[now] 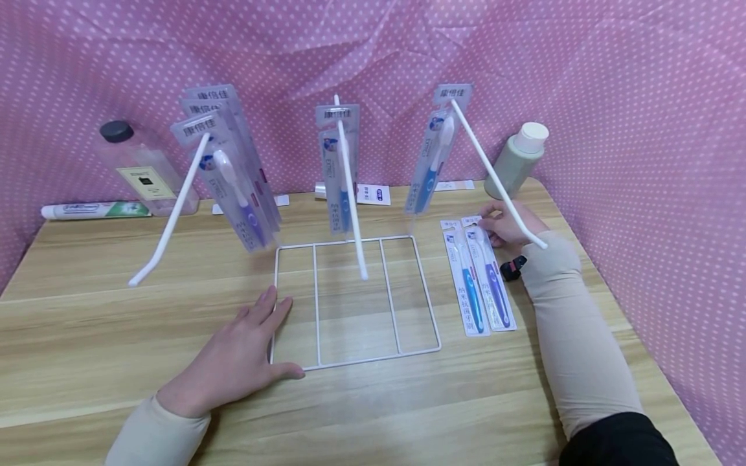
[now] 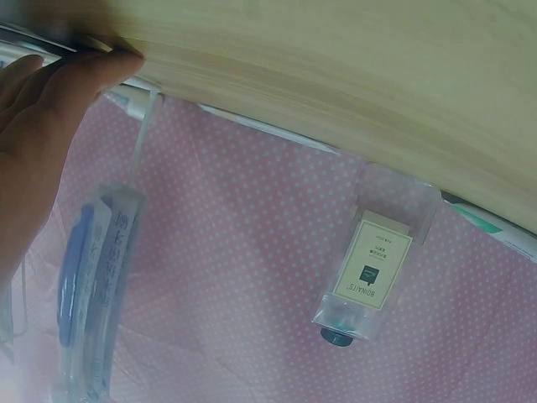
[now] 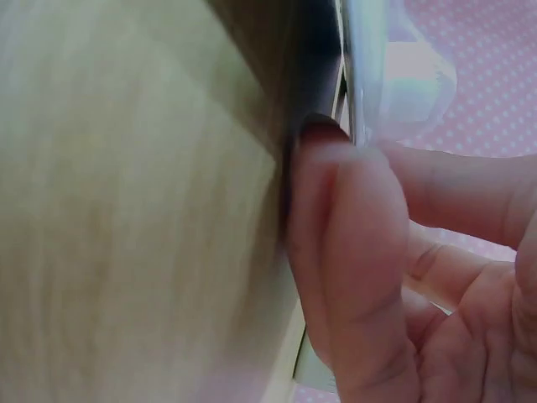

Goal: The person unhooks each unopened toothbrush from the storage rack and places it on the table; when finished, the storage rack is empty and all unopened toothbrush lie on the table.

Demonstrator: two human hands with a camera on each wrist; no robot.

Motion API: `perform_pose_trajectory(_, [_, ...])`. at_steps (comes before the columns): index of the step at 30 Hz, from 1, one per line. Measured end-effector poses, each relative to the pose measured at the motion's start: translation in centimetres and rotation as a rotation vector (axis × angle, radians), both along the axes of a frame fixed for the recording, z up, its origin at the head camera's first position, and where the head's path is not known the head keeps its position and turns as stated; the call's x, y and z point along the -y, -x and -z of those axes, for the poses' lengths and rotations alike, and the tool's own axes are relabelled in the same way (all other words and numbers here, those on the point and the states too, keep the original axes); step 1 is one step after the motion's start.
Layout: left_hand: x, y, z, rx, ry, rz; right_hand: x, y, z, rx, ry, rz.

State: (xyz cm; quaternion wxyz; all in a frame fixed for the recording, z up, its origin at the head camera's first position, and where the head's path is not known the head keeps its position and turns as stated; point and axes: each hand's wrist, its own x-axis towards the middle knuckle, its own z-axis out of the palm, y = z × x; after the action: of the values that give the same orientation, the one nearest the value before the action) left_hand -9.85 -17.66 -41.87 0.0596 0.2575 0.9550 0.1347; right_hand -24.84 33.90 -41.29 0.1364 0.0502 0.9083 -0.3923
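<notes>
At the right, two packaged toothbrushes lie side by side on the table, a blue one [image 1: 471, 291] and a purple one [image 1: 494, 285]. My right hand [image 1: 509, 223] pinches the top corner of the purple toothbrush's pack; in the right wrist view its fingers [image 3: 365, 243] meet at the clear plastic edge. My left hand [image 1: 233, 356] rests with fingers spread on the left side of a white wire rack base [image 1: 357, 364]. Packaged toothbrushes hang on the rack's three hooks: several on the left hook [image 1: 175, 213], one on the middle hook [image 1: 352, 200], one on the right hook [image 1: 492, 171].
Along the pink dotted cloth [image 1: 384, 52] stand a clear bottle with a black cap [image 1: 146, 171] and a green bottle with a white cap [image 1: 515, 162]. A toothpaste tube [image 1: 96, 210] lies at the far left, another tube [image 1: 373, 194] behind the middle hook. The hooks jut forward above the table.
</notes>
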Motion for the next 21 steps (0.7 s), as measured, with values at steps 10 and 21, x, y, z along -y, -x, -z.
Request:
perform_pose_trajectory(10, [0.11,-0.01,0.21,-0.003,-0.004,0.004,-0.17,-0.08,-0.24,-0.014,-0.062,0.001])
perform_pose_trajectory(21, [-0.01,-0.11,0.14,-0.017,0.005,0.000,-0.51,-0.04,-0.29,-0.015,-0.107,-0.038])
